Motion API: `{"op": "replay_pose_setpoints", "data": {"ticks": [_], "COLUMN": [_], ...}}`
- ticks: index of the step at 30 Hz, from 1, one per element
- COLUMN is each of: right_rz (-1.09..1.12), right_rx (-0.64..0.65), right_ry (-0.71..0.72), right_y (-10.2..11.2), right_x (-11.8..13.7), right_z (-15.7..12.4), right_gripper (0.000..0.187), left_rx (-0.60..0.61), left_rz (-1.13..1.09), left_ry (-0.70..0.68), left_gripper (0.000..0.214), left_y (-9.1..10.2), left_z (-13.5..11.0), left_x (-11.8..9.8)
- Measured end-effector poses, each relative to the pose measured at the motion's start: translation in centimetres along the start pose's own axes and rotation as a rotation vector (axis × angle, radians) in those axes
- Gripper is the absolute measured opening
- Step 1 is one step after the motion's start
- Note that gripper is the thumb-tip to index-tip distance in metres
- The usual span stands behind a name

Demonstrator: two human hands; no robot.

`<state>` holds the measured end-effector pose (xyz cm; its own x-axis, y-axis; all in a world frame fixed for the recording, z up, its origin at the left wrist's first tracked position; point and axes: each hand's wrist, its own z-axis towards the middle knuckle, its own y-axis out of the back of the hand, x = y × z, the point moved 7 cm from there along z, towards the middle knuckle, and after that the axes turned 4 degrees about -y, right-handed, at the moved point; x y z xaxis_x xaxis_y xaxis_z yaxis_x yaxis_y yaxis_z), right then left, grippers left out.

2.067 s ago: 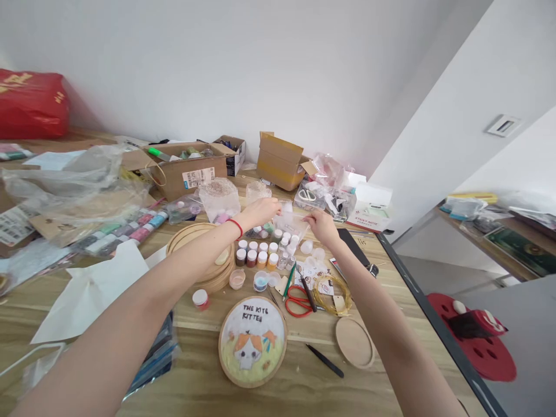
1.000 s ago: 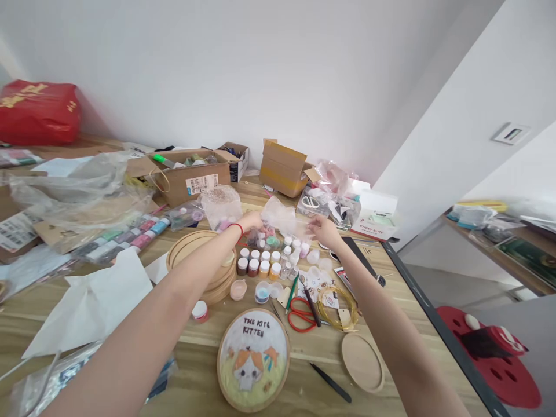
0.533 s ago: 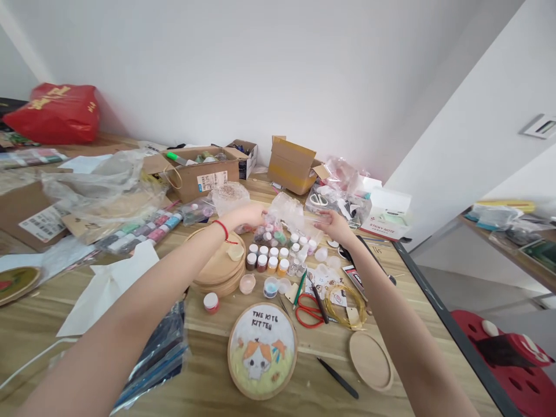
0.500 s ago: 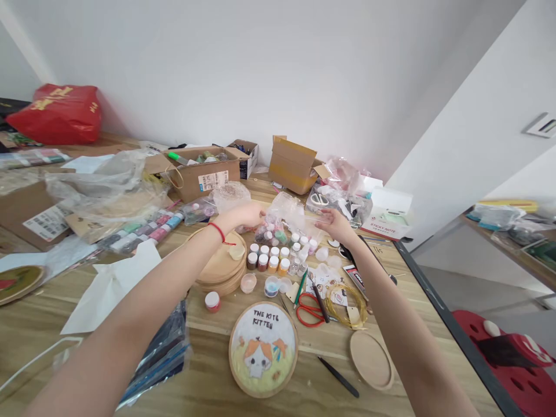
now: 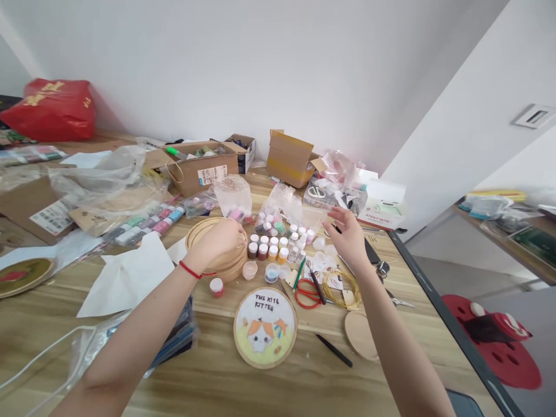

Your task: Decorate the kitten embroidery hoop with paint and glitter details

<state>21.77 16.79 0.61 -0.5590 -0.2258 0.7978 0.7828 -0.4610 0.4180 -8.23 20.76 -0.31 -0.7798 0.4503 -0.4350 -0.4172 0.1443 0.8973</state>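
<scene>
My left hand is curled, back up, over a stack of round wooden frames; whatever its fingers hold is hidden. My right hand hovers with its fingers spread and holds nothing, just right of a group of small paint jars with white lids. A clear plastic bag with more little jars inside lies behind that group, touched by neither hand. Below the jars lies a round hoop with a kitten picture.
Red scissors, a gold wire coil, a black pen and a wooden disc lie under my right forearm. Cardboard boxes stand at the back. White paper and plastic bags cover the left. The table's dark edge runs on the right.
Both hands have let go of the clear bag, which now rests behind the jars. My left hand dropped to the wooden frames and my right hand drew back, open.
</scene>
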Motion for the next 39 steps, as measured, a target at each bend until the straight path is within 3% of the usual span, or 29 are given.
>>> {"op": "replay_pose_setpoints", "data": {"ticks": [3, 6, 9, 14, 19, 25, 29, 34, 39], "right_rz": [-0.016, -0.077, -0.064, -0.057, -0.144, -0.159, -0.120, -0.076, -0.020], "right_rx": [0.087, 0.371, 0.574, 0.629, 0.619, 0.626, 0.615, 0.555, 0.460], "right_ry": [-0.048, -0.032, 0.009, 0.012, -0.013, -0.070, -0.085, -0.114, -0.052], "right_y": [-1.5, -5.6, -9.4, -12.0, -12.3, -13.1, -13.2, -11.0, -8.0], "right_x": [0.4, 0.9, 1.0, 0.5, -0.2, -1.1, -1.5, -1.5, 0.0], "right_z": [-3.1, -6.9, -10.2, -11.6, -11.1, -11.2, -11.3, -10.3, -8.8], "right_gripper": [0.034, 0.024, 0.044, 0.065, 0.073, 0.060, 0.070, 0.078, 0.068], "left_rx": [-0.042, -0.038, 0.050, 0.168, 0.187, 0.173, 0.175, 0.191, 0.159], "left_rz": [0.068, 0.061, -0.003, -0.098, -0.090, -0.064, -0.059, -0.088, -0.109], "left_ry": [0.000, -0.055, -0.133, -0.212, -0.194, -0.227, -0.216, -0.247, -0.249], "left_gripper": [0.025, 0.033, 0.039, 0.045, 0.050, 0.048, 0.050, 0.049, 0.067], "left_y": [0.5, 0.1, -1.6, -3.9, -4.4, -4.8, -4.3, -3.7, -4.6], "left_z": [-0.7, -2.0, -3.5, -4.5, -3.9, -3.6, -3.2, -2.6, -1.1], "left_x": [-0.4, -1.4, -2.3, -3.0, -2.5, -2.6, -3.3, -5.1, -7.3]}}
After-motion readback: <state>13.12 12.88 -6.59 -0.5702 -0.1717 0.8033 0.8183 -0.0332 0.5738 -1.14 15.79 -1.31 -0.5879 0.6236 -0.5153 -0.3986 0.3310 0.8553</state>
